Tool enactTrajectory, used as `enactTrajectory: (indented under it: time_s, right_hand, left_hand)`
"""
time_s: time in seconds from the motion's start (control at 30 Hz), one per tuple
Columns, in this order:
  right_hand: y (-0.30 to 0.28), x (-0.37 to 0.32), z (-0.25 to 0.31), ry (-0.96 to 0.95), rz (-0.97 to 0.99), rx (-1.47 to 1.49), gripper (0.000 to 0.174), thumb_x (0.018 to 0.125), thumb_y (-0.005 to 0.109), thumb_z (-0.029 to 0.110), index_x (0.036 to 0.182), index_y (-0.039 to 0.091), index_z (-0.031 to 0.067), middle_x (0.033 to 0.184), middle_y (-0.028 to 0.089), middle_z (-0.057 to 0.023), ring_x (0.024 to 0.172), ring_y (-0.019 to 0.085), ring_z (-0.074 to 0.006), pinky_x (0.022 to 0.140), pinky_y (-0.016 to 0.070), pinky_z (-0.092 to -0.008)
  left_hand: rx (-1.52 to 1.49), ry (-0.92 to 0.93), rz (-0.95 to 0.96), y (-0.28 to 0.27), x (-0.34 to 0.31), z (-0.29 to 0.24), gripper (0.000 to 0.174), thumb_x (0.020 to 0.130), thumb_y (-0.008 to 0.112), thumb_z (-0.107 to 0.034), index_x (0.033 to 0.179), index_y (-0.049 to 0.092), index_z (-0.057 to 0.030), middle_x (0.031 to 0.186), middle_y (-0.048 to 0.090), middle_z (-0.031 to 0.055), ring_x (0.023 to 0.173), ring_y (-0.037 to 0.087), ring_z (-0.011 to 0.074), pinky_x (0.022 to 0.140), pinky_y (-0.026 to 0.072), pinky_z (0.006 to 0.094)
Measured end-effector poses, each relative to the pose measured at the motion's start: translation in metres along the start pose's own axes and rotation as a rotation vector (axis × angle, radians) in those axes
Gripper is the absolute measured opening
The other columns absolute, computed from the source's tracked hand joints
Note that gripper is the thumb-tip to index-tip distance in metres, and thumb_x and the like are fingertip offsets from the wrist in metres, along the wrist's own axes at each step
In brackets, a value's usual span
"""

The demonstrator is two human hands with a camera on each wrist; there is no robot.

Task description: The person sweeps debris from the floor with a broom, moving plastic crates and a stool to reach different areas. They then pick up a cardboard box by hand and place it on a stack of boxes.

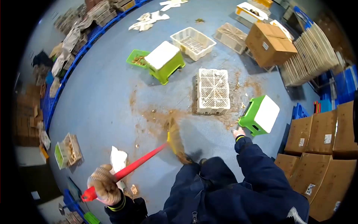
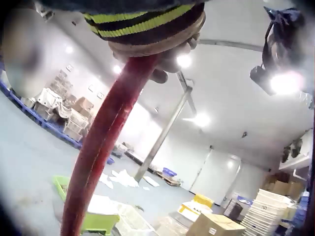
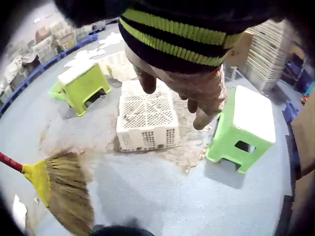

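- At the lower left of the frame, the gloved left hand (image 1: pixel 104 185) is clamped round the end of the red handle. The left wrist view shows the fingers wrapped over the shaft.
- The broom (image 1: pixel 141 160) slants up and to the right from that grip. Its yellow-collared straw head is down on the blue floor (image 1: pixel 104 97), just below the middle of the frame and close in front of the person's legs.
- Brown litter (image 1: pixel 156 115) is smeared across the floor at the centre. It touches the bristles and spreads rightward, past an upturned white crate (image 1: pixel 213 90) that sits in the dirt.
- My reading is that a sweeping stroke is in hand, with the head planted at the near edge of the mess.
- A next stroke would call for reaching further out and drawing the crumbs into one heap. The crate stands over part of the dirt and would have to be worked round or lifted.
- The right hand (image 1: pixel 238 132) is right of centre, held well apart from the left. Its fingers hang loose and hold nothing, just beside a green stool (image 1: pixel 261 114) with a white top.
- A second stool (image 1: pixel 166 59) stands further up the frame, above the litter.
- Cardboard boxes (image 1: pixel 320 145) are stacked along the right edge.
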State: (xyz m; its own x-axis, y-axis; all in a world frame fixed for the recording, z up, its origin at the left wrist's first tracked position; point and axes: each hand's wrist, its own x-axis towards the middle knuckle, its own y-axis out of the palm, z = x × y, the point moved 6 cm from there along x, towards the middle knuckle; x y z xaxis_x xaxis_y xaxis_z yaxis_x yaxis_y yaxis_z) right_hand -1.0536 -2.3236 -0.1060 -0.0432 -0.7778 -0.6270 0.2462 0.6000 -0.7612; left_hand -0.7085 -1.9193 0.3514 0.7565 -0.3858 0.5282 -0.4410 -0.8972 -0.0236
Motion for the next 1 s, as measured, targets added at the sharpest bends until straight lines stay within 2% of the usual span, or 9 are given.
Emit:
enactTrajectory:
  time_s: [0.2,0.27,0.33,0.37,0.43,0.63,0.87,0.93,1.0]
  right_hand:
    - [-0.063,0.089,0.04,-0.212,-0.084,-0.096,0.069,0.075,0.058,0.037,0.135,0.037,0.0103,0.136,0.039,-0.0163,0.124,0.039,-0.0311,0.102,0.0332,-0.0363]
    - [-0.078,0.131,0.086,-0.282,-0.128,-0.179,0.07,0.076,0.057,0.04,0.136,0.035,0.0098,0.139,0.037,-0.0146,0.126,0.037,-0.0301,0.104,0.0314,-0.0359]
    - [-0.096,0.175,0.151,-0.185,0.087,-0.293,0.073,0.077,0.056,0.042,0.138,0.031,0.0104,0.142,0.032,-0.0128,0.129,0.033,-0.0285,0.106,0.0271,-0.036]
    - [-0.091,0.212,0.179,-0.296,0.005,-0.304,0.075,0.078,0.056,0.043,0.14,0.027,0.0113,0.145,0.027,-0.0112,0.13,0.031,-0.0285,0.107,0.0252,-0.0369]
    - [-0.094,0.256,0.247,-0.402,0.018,-0.292,0.073,0.081,0.054,0.042,0.141,0.024,0.0114,0.146,0.024,-0.011,0.131,0.028,-0.0306,0.107,0.0252,-0.0376]
    - [-0.04,0.386,0.391,-0.677,-0.022,-0.55,0.075,0.081,0.055,0.045,0.14,0.025,0.0089,0.145,0.026,-0.0122,0.132,0.027,-0.0315,0.106,0.028,-0.037]
    - [0.056,0.487,0.442,-0.639,0.101,-0.801,0.075,0.085,0.045,0.053,0.144,0.015,0.018,0.149,0.014,-0.0062,0.135,0.02,-0.0289,0.11,0.0196,-0.0413]
    - [0.081,0.506,0.449,-0.668,0.127,-0.723,0.073,0.084,0.043,0.057,0.142,0.021,0.0183,0.147,0.021,-0.0072,0.134,0.022,-0.0267,0.109,0.0226,-0.0365]
    - [0.087,0.505,0.454,-0.652,0.134,-0.71,0.074,0.083,0.044,0.058,0.141,0.024,0.0174,0.145,0.027,-0.008,0.132,0.029,-0.0264,0.107,0.0264,-0.0352]
  left_hand:
    - [-0.044,-0.166,0.156,0.101,0.072,0.094,0.036,0.089,0.053,-0.027,0.059,0.044,-0.009,0.05,0.044,0.0024,0.044,0.047,0.017,0.065,0.0456,0.0394]
    - [-0.067,-0.181,0.208,0.133,0.088,0.131,0.034,0.088,0.053,-0.023,0.059,0.044,-0.0088,0.05,0.045,0.0027,0.044,0.048,0.0172,0.062,0.0458,0.0393]
    - [0.03,-0.21,0.128,0.149,0.102,0.157,0.033,0.087,0.053,-0.022,0.058,0.043,-0.0085,0.049,0.044,0.0028,0.043,0.047,0.017,0.059,0.0454,0.0382]
    - [-0.104,-0.185,0.187,0.155,0.11,0.177,0.036,0.087,0.053,-0.022,0.056,0.041,-0.0081,0.049,0.043,0.0026,0.042,0.045,0.0163,0.057,0.0446,0.0367]
    - [0.103,-0.287,0.054,0.178,0.121,0.201,0.04,0.088,0.052,-0.025,0.055,0.039,-0.0085,0.049,0.042,0.0025,0.042,0.044,0.0154,0.059,0.0441,0.0352]
    - [0.323,-0.37,-0.043,0.201,0.128,0.249,0.041,0.094,0.042,-0.023,0.056,0.035,-0.0114,0.047,0.035,0.0002,0.041,0.038,0.0131,0.064,0.0421,0.0318]
    - [0.305,-0.475,-0.154,0.218,0.127,0.276,0.044,0.096,0.039,-0.019,0.054,0.027,-0.0136,0.05,0.028,0.0013,0.047,0.029,0.0123,0.081,0.0439,0.0357]
    - [0.536,-0.306,-0.303,0.236,0.131,0.281,0.032,0.085,0.046,-0.021,0.055,0.035,-0.015,0.047,0.027,-0.0024,0.045,0.031,0.0122,0.054,0.0335,0.0286]
    - [0.513,-0.317,-0.281,0.231,0.128,0.28,0.031,0.084,0.045,-0.017,0.055,0.036,-0.0145,0.049,0.03,-0.0025,0.046,0.03,0.0126,0.059,0.0351,0.0288]
